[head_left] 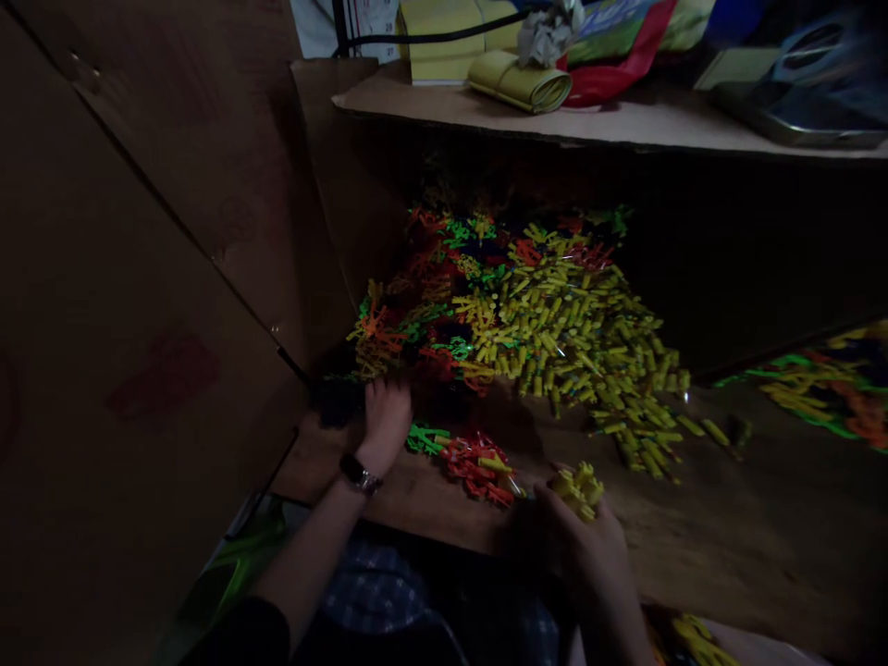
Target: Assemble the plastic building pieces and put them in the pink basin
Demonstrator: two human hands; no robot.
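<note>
My right hand [593, 541] is closed around a bunch of small yellow plastic pieces [579, 490], held above the front of the wooden table. My left hand [387, 416], with a watch on its wrist, reaches down at the near edge of a dark heap beside orange plastic pieces [378, 324]. Its fingertips are dim and blurred, so their grip is hidden. Between the hands lies a small pile of red pieces [478, 467] with green pieces [425, 438] at its left end. Beyond is a large heap of short yellow tube-like pieces [583, 324].
A cardboard wall [139, 277] rises on the left. A cardboard shelf [624, 134] overhangs the back, bearing a rolled yellow bundle [520, 81] and other items. More coloured pieces [825, 388] lie at the right on the wooden table [763, 518].
</note>
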